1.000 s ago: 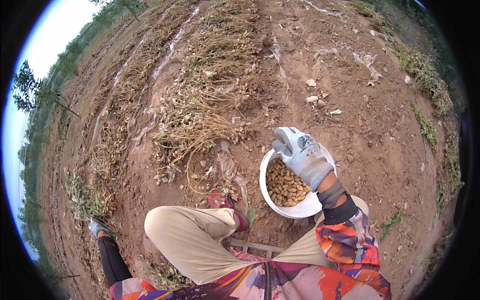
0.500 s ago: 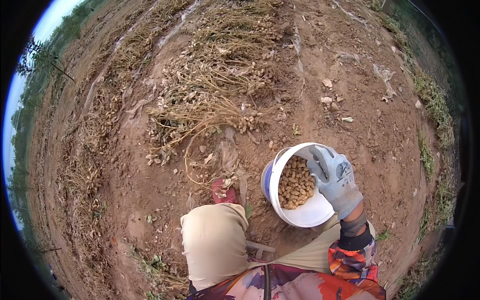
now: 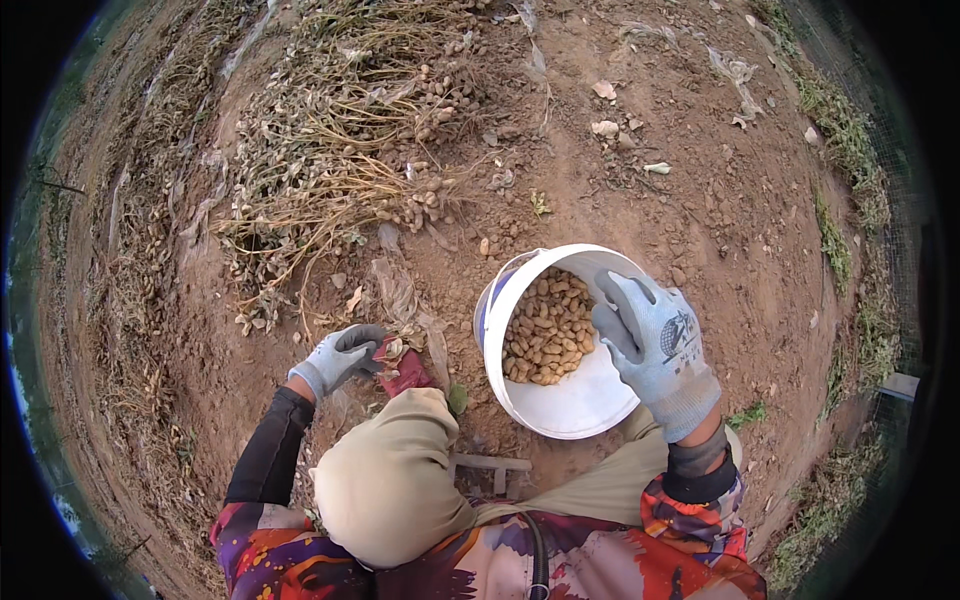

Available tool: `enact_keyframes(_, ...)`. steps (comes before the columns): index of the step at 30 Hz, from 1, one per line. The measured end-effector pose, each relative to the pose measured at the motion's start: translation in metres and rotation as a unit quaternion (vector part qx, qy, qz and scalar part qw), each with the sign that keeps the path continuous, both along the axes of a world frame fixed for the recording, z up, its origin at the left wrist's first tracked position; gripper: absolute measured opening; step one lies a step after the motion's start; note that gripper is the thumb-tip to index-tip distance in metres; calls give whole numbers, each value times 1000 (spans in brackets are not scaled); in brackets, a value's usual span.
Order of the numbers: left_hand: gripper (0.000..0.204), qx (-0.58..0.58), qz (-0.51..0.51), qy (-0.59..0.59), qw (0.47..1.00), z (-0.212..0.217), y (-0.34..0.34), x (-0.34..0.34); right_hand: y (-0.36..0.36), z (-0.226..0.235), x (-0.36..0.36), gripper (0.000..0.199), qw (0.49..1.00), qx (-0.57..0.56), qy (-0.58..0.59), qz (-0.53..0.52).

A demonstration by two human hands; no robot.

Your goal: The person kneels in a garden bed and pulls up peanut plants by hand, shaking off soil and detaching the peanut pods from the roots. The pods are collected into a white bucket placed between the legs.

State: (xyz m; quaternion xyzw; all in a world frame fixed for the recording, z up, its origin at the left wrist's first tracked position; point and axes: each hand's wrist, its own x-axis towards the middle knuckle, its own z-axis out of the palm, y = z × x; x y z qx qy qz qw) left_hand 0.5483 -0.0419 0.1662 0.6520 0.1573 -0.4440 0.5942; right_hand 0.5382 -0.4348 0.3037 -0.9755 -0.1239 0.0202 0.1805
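And here, right of centre, the bucket is set on the soil, with peanuts gathered in its left part; its right side is overlapped by the fingers of the right hand. Over left of centre, the left hand is placed just beside a shoe, the left knee seen below. In the upper left, plants are spread; the far right is lined by weeds.
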Motion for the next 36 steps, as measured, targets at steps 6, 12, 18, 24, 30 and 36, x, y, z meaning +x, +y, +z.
enact_keyframes(6,38,663,-553,-43,502,-71,162,65,8,22,3,40,999,30,5,-10)
enact_keyframes(12,30,380,-605,-232,659,-35,-52,111,5,15,5,54,999,4,32,15)
enact_keyframes(18,35,284,-451,-458,712,-111,-168,134,12,11,14,56,997,-21,71,36)
enact_keyframes(24,32,372,-458,-443,675,-160,-188,135,18,3,19,62,992,-25,121,40)
enact_keyframes(30,26,275,-241,-386,847,-135,-174,145,22,4,24,62,991,-30,125,37)
enact_keyframes(36,20,-152,109,-346,919,-9,-166,138,19,0,20,57,998,-8,57,-12)
